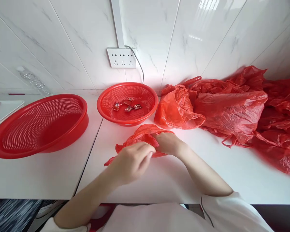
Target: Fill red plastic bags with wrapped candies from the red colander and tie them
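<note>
A red plastic bag [135, 135] lies on the white table in front of me, its mouth facing up and toward me. My left hand [135, 161] is closed, thumb and fingers pinching at the near rim of this bag. My right hand [168, 142] reaches into the bag's mouth from the right; its fingers are hidden by the plastic, so what they hold cannot be seen. Just behind the bag stands a round red basket [127, 121] with several small wrapped packets [129, 109] on its bottom.
On the left is a larger red perforated basket [65, 137]. Filled red plastic bags [232, 109] are heaped along the right side by the wall. A clear bottle [35, 80] leans at the back left, near a white tray [9, 106]. A power strip [122, 58] is mounted on the wall.
</note>
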A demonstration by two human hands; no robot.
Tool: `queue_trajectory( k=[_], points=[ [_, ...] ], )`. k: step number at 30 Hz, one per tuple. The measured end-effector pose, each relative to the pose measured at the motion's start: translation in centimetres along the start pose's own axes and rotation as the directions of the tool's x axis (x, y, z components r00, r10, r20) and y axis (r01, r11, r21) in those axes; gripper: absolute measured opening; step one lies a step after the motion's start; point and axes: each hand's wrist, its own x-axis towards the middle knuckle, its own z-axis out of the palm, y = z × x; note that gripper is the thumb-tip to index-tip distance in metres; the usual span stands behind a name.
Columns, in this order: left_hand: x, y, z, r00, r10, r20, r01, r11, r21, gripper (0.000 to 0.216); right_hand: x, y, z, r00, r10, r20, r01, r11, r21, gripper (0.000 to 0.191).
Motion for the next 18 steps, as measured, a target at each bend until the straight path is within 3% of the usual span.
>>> queue_trajectory(
  k=[2, 5, 9, 11, 14, 16, 18],
  points=[
    [1.5, -0.2, 2.5, 0.981, -0.132, 0.144, 0.112, 0.984, 0.137, 0.025, -0.1, 0.0, 0.1, 0.999, -0.043, 0.000, 0.043, 0.999, 0.003, 0.027],
    [3.3, -2.6, 4.8, 0.919, -0.358, 0.167, 0.301, 0.908, 0.291, 0.028, 0.1, 0.7, 0.2, 0.998, -0.067, 0.007, 0.067, 0.998, -0.007, 0.027],
    [3.5, -6.0, 3.5, 0.810, -0.562, 0.168, 0.496, 0.808, 0.317, 0.022, 0.9, 3.3, 0.0, 0.993, 0.108, 0.056, -0.106, 0.994, -0.039, 0.014],
    [2.8, -7.0, 2.0, 0.769, -0.609, 0.192, 0.542, 0.782, 0.308, 0.017, 1.1, 4.7, -0.4, 0.978, 0.205, 0.049, -0.202, 0.977, -0.064, 0.016],
    [2.0, -7.4, 0.5, 0.748, -0.608, 0.265, 0.545, 0.791, 0.278, 0.043, 0.6, 5.4, -1.1, 0.972, 0.230, 0.051, -0.226, 0.971, -0.074, 0.015],
    [1.8, -7.3, 0.4, 0.767, -0.544, 0.340, 0.481, 0.839, 0.256, 0.057, 0.2, 4.6, -1.5, 0.990, 0.139, 0.039, -0.137, 0.990, -0.046, 0.008],
    [1.8, -6.9, 0.8, 0.773, -0.476, 0.420, 0.412, 0.879, 0.240, 0.058, 0.0, 3.0, -1.6, 0.996, -0.053, -0.074, 0.056, 0.998, 0.033, 0.016]
  ],
)
